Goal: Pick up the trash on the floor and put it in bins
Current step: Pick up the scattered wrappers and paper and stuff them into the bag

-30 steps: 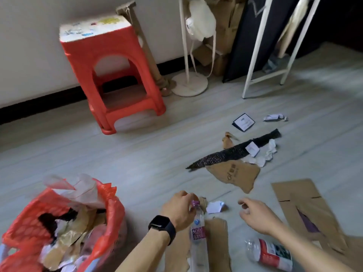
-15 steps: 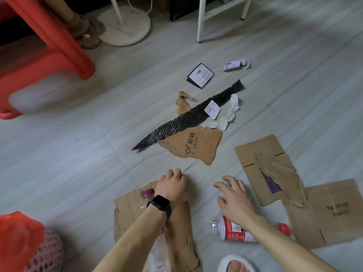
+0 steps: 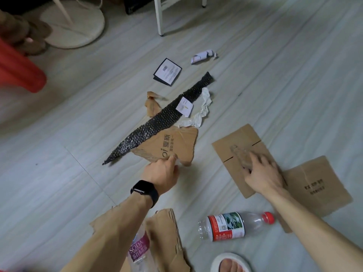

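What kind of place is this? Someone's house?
Probably a room in a home: pale wood-look plank floor, a red plastic stool's leg, a round white floor-stand base. Trash litters it: the left hand pinches a torn brown cardboard piece.

The floor (image 3: 59,173) is laid in pale grey wood-grain planks, crossed by thin diagonal seams. It is lit softly and evenly, with darker shade at the upper right. A leg of a red plastic stool (image 3: 21,73) is seen, blurred, at the left edge. Behind it a brown object (image 3: 27,34), too blurred to be identified, is set just beside the round white base of a stand (image 3: 78,30), from which a thin white pole (image 3: 59,8) rises. Further right, a white frame leg (image 3: 158,16) is planted on the floor.
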A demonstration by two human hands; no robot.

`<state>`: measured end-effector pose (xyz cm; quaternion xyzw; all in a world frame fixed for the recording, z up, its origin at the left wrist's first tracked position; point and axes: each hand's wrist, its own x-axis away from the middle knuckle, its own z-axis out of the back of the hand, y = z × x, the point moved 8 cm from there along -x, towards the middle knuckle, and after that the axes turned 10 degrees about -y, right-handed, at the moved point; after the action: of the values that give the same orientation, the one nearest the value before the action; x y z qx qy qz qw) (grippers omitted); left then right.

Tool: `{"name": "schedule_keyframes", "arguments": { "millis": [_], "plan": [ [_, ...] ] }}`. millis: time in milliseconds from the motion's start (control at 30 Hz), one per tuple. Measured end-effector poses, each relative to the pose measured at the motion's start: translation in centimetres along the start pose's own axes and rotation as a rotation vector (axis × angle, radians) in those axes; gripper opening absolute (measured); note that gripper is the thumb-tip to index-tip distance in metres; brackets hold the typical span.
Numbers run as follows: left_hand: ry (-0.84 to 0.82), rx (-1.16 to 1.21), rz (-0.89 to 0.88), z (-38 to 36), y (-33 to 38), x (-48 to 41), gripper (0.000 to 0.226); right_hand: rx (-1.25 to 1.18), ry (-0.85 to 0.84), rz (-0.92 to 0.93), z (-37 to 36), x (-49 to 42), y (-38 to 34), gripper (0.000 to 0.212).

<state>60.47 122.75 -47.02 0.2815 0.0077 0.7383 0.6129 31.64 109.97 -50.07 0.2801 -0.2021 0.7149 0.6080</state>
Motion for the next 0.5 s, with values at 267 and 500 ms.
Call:
{"name": "schedule_keyframes", "arguments": {
  "millis": [267, 500],
  "plan": [
    [0.016, 0.101, 0.104, 2.0, -2.2, 0.2, 0.026, 0.223, 0.118, 0.163, 3.8, 2.3, -4.8, 0.039],
    [0.123, 0.283, 0.290, 7.3, -9.1, -1.8, 0.021, -0.484, 0.045, 0.308, 10.2, 0.5, -13.2, 0.019]
  ]
}}
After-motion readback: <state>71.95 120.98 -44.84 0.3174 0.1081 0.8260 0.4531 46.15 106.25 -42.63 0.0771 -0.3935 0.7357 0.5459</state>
